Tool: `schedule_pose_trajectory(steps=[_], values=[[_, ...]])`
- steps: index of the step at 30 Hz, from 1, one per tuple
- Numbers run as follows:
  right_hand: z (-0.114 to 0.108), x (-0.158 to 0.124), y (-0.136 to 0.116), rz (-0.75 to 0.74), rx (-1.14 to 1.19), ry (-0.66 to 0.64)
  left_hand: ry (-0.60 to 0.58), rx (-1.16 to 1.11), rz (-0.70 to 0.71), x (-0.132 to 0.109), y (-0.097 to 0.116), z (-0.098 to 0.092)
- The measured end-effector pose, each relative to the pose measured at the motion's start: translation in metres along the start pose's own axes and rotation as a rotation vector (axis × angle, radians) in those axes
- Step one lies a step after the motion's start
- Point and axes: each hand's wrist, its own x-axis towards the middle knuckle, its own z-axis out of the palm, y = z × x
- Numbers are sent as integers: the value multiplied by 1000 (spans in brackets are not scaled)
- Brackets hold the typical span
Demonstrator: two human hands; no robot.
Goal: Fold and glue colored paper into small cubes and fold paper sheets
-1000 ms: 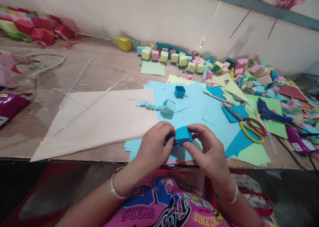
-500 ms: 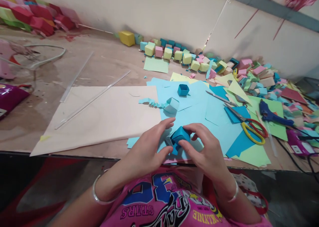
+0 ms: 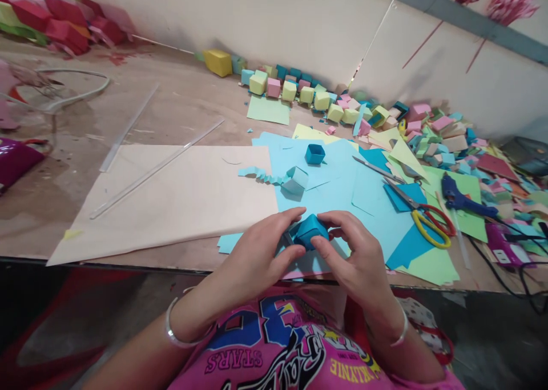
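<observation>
A dark blue folded paper box (image 3: 312, 230) is held low over the light blue sheets near the table's front edge. My right hand (image 3: 353, 250) grips its right side, thumb in front and fingers behind. From the left, my left hand (image 3: 268, 244) closes on the box with its thumb and fingertips; part of the box's left side is hidden there. Just beyond my hands lies a pale blue paper box (image 3: 295, 180) with a zigzag-folded paper strip (image 3: 261, 176) trailing left. Behind it stands another small blue paper box (image 3: 315, 154), open at the top.
Right of my hands lie scissors (image 3: 428, 221) with red and yellow handles and a blue glue gun (image 3: 464, 196). A cream sheet (image 3: 192, 201) with clear glue sticks (image 3: 158, 170) is on the left. Paper cubes (image 3: 306, 95) line the wall.
My left hand has moved right and come in against the blue box, which is now turned slightly. A blue flap that hung below the box no longer shows.
</observation>
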Motion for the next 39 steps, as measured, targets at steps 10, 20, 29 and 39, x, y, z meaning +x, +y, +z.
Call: schedule_pose_trajectory(steps=[10,20,29,39], values=[[-1,-2,4,-30,-14,25,4,36,157,6,-9,7],[-7,-9,-6,-108,-90,24,10,63,147,3,-6,12],[-4,-18,-5,-148,-322,46,-43,34,94,4,-5,14],[1,-19,-4,-136,-388,36,-12,52,164,-9,-4,18]])
